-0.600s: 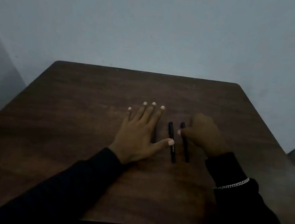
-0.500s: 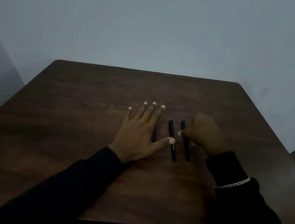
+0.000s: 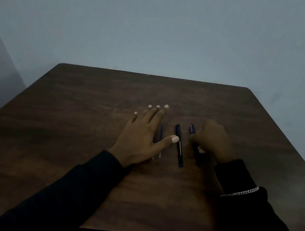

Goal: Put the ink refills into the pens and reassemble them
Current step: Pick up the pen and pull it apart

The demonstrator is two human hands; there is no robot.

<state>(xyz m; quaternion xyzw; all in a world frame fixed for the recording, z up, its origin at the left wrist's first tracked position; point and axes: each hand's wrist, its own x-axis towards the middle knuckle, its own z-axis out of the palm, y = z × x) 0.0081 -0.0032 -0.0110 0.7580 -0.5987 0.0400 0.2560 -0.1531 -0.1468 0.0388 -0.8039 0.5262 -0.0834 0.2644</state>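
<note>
Two thin ink refills lie loose on the dark wooden worktop under the flat, open left hand, beside one black pen, while the right hand closes on the other pen; little looks assembled yet.

left hand flat beside pen; right hand grips another.

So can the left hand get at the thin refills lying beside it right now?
Probably yes. The left hand lies flat and open on the table, and the thin refills sit right between its forefinger and thumb, partly covered by the hand. Nothing else blocks them; the pen lies just past the thumb.
</note>
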